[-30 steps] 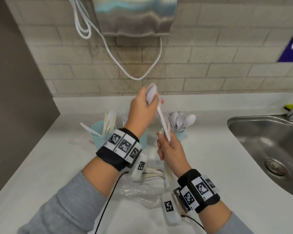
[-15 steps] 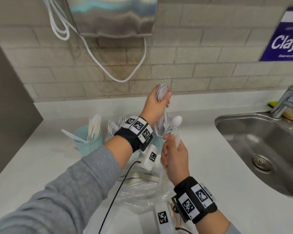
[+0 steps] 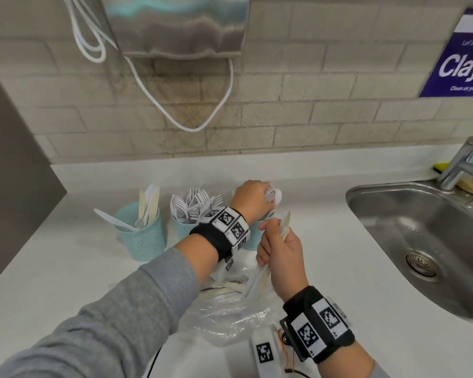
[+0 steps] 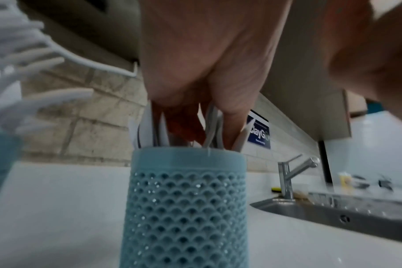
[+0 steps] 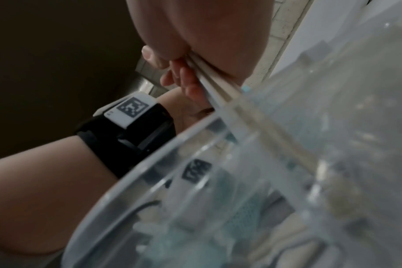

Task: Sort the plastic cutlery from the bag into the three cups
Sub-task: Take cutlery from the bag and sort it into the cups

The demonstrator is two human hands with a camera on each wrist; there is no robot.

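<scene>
Since half a second ago, the left hand [image 3: 253, 199] has dropped from head height to the right cup [image 4: 186, 204], fingers curled round spoons [image 3: 274, 196] inside it. The right hand [image 3: 283, 257] grips pale knives [image 3: 284, 223] above the bag [image 3: 230, 317]. Fork cup [image 3: 185, 229] and knife cup [image 3: 141, 237] stand leftward.

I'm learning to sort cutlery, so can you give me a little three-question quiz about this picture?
1. True or false: the left hand is at the cup holding spoons.
2. What fills the middle cup? A) forks B) straws C) napkins
3. Fill in: the right hand holds pale cutlery above the clear plastic ____.

Key: 1 true; 2 A; 3 bag.
</scene>
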